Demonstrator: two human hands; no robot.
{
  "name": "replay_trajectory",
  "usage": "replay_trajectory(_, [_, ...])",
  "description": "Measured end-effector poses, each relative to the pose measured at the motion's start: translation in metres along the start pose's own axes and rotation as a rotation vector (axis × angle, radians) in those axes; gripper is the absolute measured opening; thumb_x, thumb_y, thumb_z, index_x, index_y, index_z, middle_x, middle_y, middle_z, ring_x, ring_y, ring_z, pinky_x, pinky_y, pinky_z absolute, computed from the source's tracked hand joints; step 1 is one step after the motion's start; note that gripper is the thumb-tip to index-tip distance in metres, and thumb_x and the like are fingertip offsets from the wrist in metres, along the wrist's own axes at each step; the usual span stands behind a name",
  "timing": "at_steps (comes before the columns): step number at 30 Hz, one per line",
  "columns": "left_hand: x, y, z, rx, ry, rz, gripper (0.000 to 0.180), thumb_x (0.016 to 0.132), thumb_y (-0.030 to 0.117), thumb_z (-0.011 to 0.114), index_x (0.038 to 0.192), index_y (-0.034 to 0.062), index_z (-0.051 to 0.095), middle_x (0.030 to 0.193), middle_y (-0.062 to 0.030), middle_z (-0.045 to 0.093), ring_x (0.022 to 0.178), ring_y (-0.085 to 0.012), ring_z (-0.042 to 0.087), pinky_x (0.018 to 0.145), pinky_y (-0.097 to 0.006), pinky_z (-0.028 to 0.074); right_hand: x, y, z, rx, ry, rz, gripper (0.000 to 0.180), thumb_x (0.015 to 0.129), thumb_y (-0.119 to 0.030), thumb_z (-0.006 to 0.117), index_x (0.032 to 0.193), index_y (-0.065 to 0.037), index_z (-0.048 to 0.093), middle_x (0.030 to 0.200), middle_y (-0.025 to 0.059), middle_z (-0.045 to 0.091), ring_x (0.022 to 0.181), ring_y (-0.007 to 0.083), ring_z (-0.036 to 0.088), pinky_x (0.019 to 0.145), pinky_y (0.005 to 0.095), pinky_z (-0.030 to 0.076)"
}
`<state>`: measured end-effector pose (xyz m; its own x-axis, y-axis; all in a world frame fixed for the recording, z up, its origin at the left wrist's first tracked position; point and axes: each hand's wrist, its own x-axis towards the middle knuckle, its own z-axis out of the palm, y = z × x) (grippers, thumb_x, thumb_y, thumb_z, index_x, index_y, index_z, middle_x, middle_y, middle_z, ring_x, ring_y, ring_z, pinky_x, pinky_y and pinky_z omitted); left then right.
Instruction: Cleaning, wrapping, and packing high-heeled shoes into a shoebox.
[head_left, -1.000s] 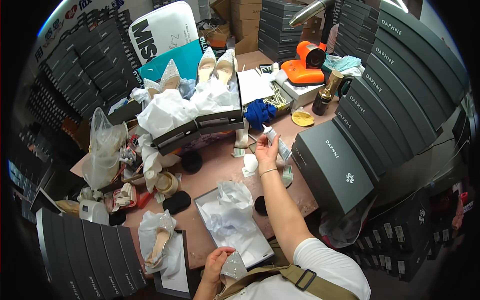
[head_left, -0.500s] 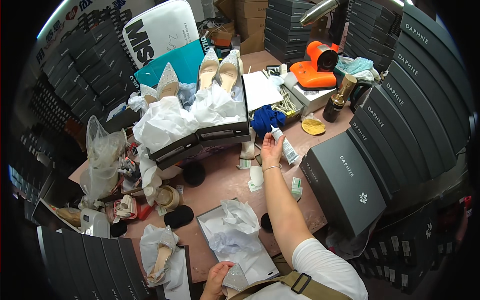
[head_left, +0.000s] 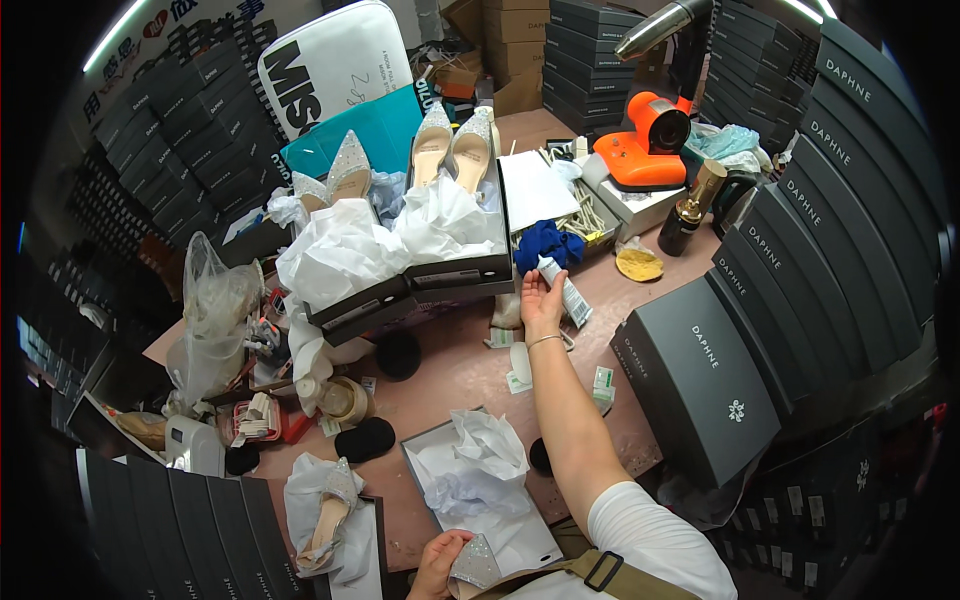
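Tube [head_left: 563, 290] clamped in my right hand [head_left: 541, 298] grip, above the table [head_left: 455, 365]; left hand [head_left: 440, 562] grip closed on glittery shoe [head_left: 474, 566]

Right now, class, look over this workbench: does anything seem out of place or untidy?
Yes. White tissue paper spills over the open shoe boxes, and a lone glittery shoe lies apart in a box at the near edge. The right hand holds a white tube; the left hand holds another glittery shoe.
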<state>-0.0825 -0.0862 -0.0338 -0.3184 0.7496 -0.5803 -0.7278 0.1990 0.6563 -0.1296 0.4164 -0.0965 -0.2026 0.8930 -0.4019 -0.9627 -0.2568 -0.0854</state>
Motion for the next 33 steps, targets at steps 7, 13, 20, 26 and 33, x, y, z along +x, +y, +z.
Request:
replay_trajectory(7, [-0.009,0.010,0.021,0.120,0.046,0.067,0.025,0.094,0.029,0.057,0.101,0.0047,0.062,0.085,-0.0024,0.062,0.075,-0.0102,0.059,0.067,-0.024,0.047,-0.011,0.005,-0.009,0.003,0.036,0.160,0.065,0.078,-0.054,0.069,0.100,0.004,0.050,0.092,0.0138,0.056,0.086,0.0253,0.059,0.085,0.0397,0.054])
replay_trajectory(13, [-0.006,-0.001,0.006,0.000,0.007,0.011,0.027,0.095,0.024,0.055,0.104,-0.0008,0.060,0.089,-0.0060,0.066,0.076,-0.0110,0.063,0.069,-0.025,0.051,-0.023,-0.009,-0.023,-0.124,-0.074,0.315,0.052,0.084,-0.045,0.067,0.101,0.003,0.052,0.094,0.0129,0.057,0.086,0.0241,0.059,0.083,0.0386,0.054])
replay_trajectory(20, [-0.015,0.012,0.026,-0.047,-0.114,0.007,0.026,0.096,0.021,0.053,0.105,-0.0018,0.060,0.089,-0.0060,0.065,0.077,-0.0094,0.062,0.069,-0.022,0.050,-0.059,-0.050,-0.024,-0.564,-0.229,0.147,0.019,0.092,-0.021,0.060,0.101,-0.004,0.056,0.086,0.0048,0.061,0.076,0.0161,0.060,0.068,0.0297,0.053])
replay_trajectory(26, [-0.029,0.009,0.021,-0.015,-0.154,0.067,0.029,0.097,0.024,0.052,0.106,-0.0027,0.059,0.090,-0.0054,0.064,0.078,-0.0093,0.061,0.069,-0.023,0.049,-0.079,-0.071,-0.017,-0.863,-0.303,-0.127,0.014,0.093,-0.017,0.058,0.099,-0.006,0.055,0.082,0.0012,0.059,0.061,0.0073,0.054,0.051,0.0213,0.047])
replay_trajectory(33, [-0.044,-0.009,-0.007,-0.163,-0.187,0.086,0.070,0.076,0.055,0.069,0.113,-0.0019,0.054,0.097,-0.0124,0.063,0.086,-0.0207,0.064,0.077,-0.033,0.054,-0.153,-0.111,-0.035,-1.667,-0.582,-0.177,0.020,0.091,-0.020,0.061,0.087,-0.001,0.063,0.069,0.0006,0.060,0.059,0.0059,0.057,0.050,0.0213,0.045])
